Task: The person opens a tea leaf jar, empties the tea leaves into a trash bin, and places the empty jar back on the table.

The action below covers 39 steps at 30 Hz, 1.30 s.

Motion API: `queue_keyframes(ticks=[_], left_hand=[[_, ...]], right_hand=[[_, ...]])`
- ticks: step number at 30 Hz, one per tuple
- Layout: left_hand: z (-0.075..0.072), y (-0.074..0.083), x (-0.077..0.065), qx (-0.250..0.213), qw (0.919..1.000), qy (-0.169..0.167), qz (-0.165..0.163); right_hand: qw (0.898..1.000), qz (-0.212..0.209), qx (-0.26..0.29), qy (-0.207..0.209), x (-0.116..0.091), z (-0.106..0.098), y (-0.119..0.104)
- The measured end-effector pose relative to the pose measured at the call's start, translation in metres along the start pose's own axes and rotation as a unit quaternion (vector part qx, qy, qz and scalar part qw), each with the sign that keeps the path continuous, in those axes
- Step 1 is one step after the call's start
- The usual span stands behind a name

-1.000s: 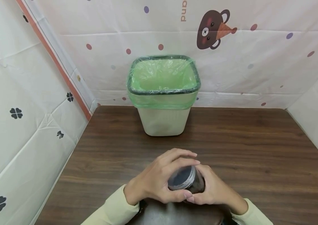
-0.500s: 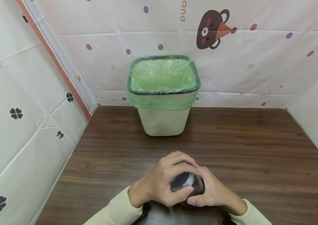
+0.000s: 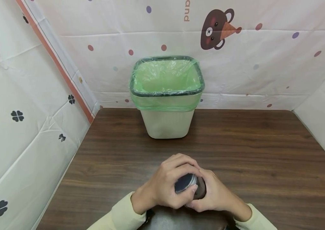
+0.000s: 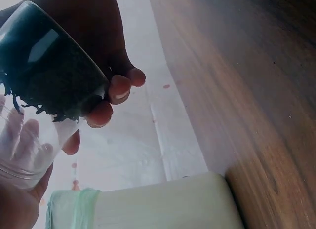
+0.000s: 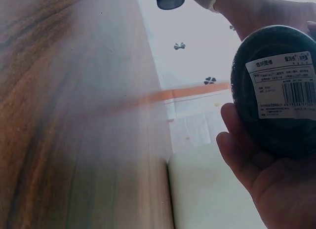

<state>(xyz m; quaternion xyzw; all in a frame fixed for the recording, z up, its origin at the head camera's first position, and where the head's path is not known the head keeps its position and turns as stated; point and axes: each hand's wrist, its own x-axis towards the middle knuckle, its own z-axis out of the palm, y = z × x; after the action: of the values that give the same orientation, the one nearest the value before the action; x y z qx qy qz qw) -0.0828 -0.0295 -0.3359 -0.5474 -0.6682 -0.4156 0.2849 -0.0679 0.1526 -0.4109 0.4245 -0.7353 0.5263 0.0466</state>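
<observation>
Both hands hold a clear jar over the near part of the table, seen in the head view. My left hand (image 3: pixel 163 185) curls its fingers and thumb round the jar's translucent lid (image 3: pixel 184 183). My right hand (image 3: pixel 217 195) grips the lower body. In the left wrist view the jar (image 4: pixel 54 66) is tilted, with dark, leaf-like bits gathered toward its base and a clear stretch near the lid. The right wrist view shows the jar's round base, which bears a white barcode label (image 5: pixel 281 86).
A pale bin (image 3: pixel 168 124) with a green liner (image 3: pixel 166 103) stands at the back of the brown wooden table (image 3: pixel 251 153). Behind it hangs a white printed cloth (image 3: pixel 122 22), with more cloth along the left and right sides.
My left fingers have closed further round the lid, and its thumb has moved up along the lid's edge, apart from the right thumb. The jar has tilted slightly; the bin stays put.
</observation>
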Motion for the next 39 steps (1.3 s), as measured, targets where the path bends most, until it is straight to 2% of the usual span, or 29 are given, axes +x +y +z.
queue_keyframes(ticks=[14, 20, 24, 28, 39], left_hand=[[0.008, 0.001, -0.010, 0.049, 0.9983, 0.009, -0.031], [0.012, 0.004, -0.012, 0.067, 0.9964, 0.018, -0.049], [0.017, 0.002, -0.016, 0.089, 0.9901, 0.035, -0.103], [0.024, -0.002, -0.019, 0.095, 0.9817, 0.055, -0.155], [0.021, -0.005, -0.016, 0.079, 0.9848, 0.052, -0.146]], right_hand=[[0.996, 0.057, -0.054, 0.039, -0.004, 0.005, -0.006], [0.992, 0.050, -0.092, 0.065, -0.004, 0.008, -0.008], [0.980, 0.048, -0.163, 0.105, -0.001, 0.010, -0.007], [0.968, 0.057, -0.209, 0.125, 0.001, 0.010, -0.005], [0.966, 0.032, -0.223, 0.130, 0.005, 0.008, -0.001]])
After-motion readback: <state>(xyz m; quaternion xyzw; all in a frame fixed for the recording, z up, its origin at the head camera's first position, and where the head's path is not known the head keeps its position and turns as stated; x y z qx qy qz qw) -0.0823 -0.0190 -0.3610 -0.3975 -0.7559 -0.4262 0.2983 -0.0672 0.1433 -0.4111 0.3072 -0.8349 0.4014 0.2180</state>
